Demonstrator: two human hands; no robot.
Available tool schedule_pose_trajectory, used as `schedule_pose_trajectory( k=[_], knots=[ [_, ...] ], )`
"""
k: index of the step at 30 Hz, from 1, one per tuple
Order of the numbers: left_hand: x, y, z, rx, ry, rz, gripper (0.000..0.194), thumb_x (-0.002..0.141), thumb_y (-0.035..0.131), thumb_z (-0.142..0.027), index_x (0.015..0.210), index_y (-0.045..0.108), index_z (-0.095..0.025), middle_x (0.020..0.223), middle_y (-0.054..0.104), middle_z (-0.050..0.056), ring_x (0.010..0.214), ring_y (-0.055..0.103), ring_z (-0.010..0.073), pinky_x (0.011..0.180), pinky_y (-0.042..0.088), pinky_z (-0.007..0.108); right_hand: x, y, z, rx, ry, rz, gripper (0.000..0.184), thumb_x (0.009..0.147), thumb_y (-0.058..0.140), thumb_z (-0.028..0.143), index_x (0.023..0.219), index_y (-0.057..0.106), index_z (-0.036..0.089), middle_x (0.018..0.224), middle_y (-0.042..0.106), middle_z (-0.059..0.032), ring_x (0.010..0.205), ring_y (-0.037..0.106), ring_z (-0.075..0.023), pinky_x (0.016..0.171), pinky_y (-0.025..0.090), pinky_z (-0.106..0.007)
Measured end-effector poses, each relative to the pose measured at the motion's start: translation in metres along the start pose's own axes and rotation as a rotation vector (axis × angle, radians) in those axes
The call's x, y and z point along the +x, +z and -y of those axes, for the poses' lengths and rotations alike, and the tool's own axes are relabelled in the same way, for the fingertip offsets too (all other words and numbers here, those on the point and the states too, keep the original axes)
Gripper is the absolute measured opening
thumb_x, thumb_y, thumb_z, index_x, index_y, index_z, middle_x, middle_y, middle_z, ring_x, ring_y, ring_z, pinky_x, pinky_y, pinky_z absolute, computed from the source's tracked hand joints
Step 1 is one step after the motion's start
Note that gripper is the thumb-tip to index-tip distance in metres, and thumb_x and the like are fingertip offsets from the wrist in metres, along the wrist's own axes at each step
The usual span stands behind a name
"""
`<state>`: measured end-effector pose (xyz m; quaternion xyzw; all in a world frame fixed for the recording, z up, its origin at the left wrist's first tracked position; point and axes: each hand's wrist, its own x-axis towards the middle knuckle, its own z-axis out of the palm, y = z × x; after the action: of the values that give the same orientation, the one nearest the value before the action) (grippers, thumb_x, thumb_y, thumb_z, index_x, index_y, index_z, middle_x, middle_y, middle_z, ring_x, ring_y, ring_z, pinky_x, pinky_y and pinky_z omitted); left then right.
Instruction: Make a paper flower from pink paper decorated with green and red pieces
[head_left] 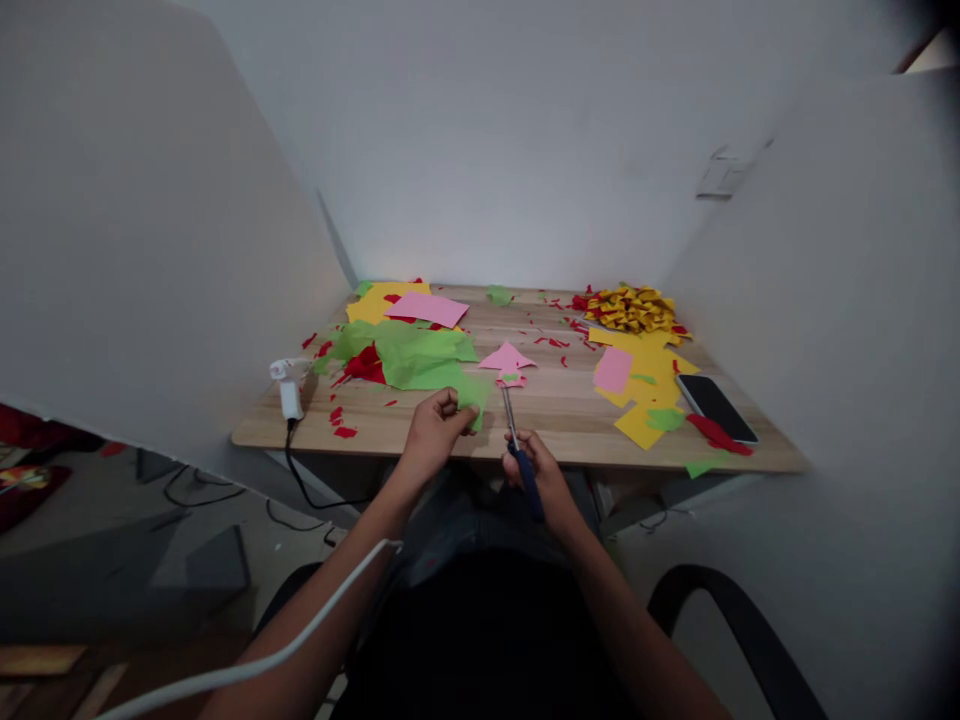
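My left hand (442, 428) pinches a piece of light green paper (472, 398) between thumb and fingers, just over the table's near edge. To its right, my right hand (538, 468) is closed around the dark blue handle of a pair of scissors (528, 475). Their slim blades point away from me and look nearly closed, apart from the green piece. Past the blade tips lies a cut pink paper shape (508, 356) with a small green scrap on it. A larger crumpled green sheet (424, 358) spreads out beyond my left hand.
Red scraps (367, 364) are strewn over the wooden table (555, 420). A ruffled yellow paper bundle (634, 308) sits back right, near yellow sheets (649, 362) and a phone (718, 407). A white plug-like device (289, 390) with a black cable stands at left. Pale partitions (150, 200) enclose the table.
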<state>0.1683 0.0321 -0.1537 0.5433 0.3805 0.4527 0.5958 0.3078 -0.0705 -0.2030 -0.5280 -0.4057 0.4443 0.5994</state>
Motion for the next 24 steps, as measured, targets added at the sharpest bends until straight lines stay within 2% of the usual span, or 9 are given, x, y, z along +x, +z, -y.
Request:
schedule_pose_trajectory(
  k=[4,8,13,18,24],
  knots=[
    [-0.003,0.005,-0.004,-0.016,0.011,0.0,0.043,0.056,0.086,-0.038,0.068,0.05,-0.019,0.059,0.051,-0.007,0.054,0.051,0.0084,0.054,0.052,0.023,-0.006,0.006,-0.002,-0.047,-0.024,0.055,0.05,0.071,0.082,0.044,0.11,0.059,0.023,0.084,0.062,0.0004,0.076,0.06,-0.0159,0.074,0.05,-0.029],
    [-0.005,0.009,-0.004,-0.03,0.004,0.025,0.044,0.055,0.088,-0.039,0.067,0.05,-0.019,0.06,0.053,-0.006,0.054,0.051,0.008,0.054,0.051,0.022,-0.008,0.01,-0.005,-0.073,-0.026,0.041,0.048,0.071,0.082,0.04,0.111,0.062,0.022,0.088,0.065,-0.0013,0.081,0.062,-0.0173,0.08,0.051,-0.03],
    [-0.006,0.013,-0.004,-0.06,-0.028,0.034,0.046,0.054,0.088,-0.038,0.072,0.051,-0.019,0.06,0.054,-0.007,0.054,0.052,0.0082,0.053,0.049,0.022,-0.006,0.009,-0.005,-0.06,-0.023,0.004,0.048,0.071,0.083,0.039,0.111,0.065,0.02,0.082,0.064,-0.0003,0.074,0.058,-0.0155,0.072,0.049,-0.028],
    [-0.007,0.012,-0.004,-0.057,-0.05,0.041,0.049,0.051,0.09,-0.036,0.078,0.052,-0.019,0.066,0.059,-0.006,0.059,0.056,0.0095,0.055,0.05,0.022,-0.006,0.007,-0.007,-0.072,0.004,-0.043,0.051,0.067,0.085,0.044,0.109,0.071,0.019,0.072,0.057,0.0023,0.062,0.051,-0.0133,0.056,0.044,-0.026],
    [-0.006,0.009,0.0,-0.056,-0.04,0.024,0.05,0.051,0.09,-0.036,0.079,0.052,-0.019,0.064,0.054,-0.007,0.058,0.053,0.0095,0.054,0.05,0.023,-0.006,0.006,-0.009,-0.075,0.045,-0.087,0.054,0.063,0.087,0.047,0.107,0.073,0.019,0.065,0.052,0.0039,0.056,0.049,-0.0132,0.048,0.04,-0.026]
  ],
)
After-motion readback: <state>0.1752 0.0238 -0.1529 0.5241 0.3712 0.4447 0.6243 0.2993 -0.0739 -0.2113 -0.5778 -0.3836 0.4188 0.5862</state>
